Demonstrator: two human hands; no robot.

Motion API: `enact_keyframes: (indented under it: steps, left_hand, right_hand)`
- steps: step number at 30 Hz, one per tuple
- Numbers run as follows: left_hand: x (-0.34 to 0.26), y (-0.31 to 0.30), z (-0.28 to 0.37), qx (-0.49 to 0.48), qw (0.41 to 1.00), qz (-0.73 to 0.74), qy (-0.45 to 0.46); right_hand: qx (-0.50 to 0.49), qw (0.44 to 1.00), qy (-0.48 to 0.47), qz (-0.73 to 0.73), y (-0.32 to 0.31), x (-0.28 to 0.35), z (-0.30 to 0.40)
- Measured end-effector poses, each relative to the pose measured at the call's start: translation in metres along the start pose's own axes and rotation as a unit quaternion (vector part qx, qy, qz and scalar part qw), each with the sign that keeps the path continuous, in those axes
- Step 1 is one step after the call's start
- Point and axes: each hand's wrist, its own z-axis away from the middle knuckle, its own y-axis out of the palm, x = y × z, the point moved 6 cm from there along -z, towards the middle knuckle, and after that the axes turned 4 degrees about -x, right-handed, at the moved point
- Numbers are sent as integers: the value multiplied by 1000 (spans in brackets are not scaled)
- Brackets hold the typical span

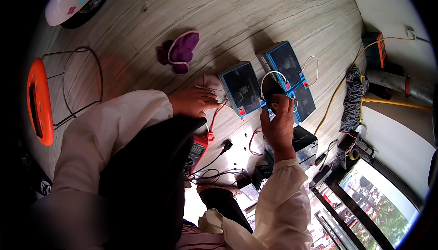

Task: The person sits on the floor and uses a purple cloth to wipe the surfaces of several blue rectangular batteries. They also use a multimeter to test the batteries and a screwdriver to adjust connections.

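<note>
Several black-and-blue batteries stand on the floor; one battery (241, 87) is between my hands, another battery (282, 62) behind it. White wire leads (265, 79) link terminals. My right hand (279, 123) is closed around a small dark tool or part at the terminals, mostly hidden by the fingers. My left hand (193, 102), fingers together, lies left of the nearer battery, by a white wire at its corner; whether it pinches anything I cannot tell. Below it a red multimeter (198, 149) with red lead (214, 120) is partly hidden by my dark-clothed leg.
A purple cloth (181, 50) lies on the tiled floor. To the left is an orange stool (40, 103) with metal legs. Black cables (212, 174), small loose parts and another dark battery (303, 140) are nearer me. A yellow cord (337, 89) and a mop head (352, 99) are at right.
</note>
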Motion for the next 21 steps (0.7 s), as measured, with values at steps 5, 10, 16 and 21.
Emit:
enact_keyframes:
  steps: [5,10,16,21]
  left_hand:
    - [-1,-2,1,-9,1000,-4,4]
    - [-1,-3,1,-16,1000,-2,6]
    - [-1,-3,0,-14,1000,7,11]
    - [-1,-4,0,-10,1000,10,11]
  right_hand:
    - [70,987,147,9,9,-23,5]
    - [16,998,-49,31,4,-11,4]
    - [30,992,121,8,5,-14,6]
    - [6,997,58,45,1,-10,5]
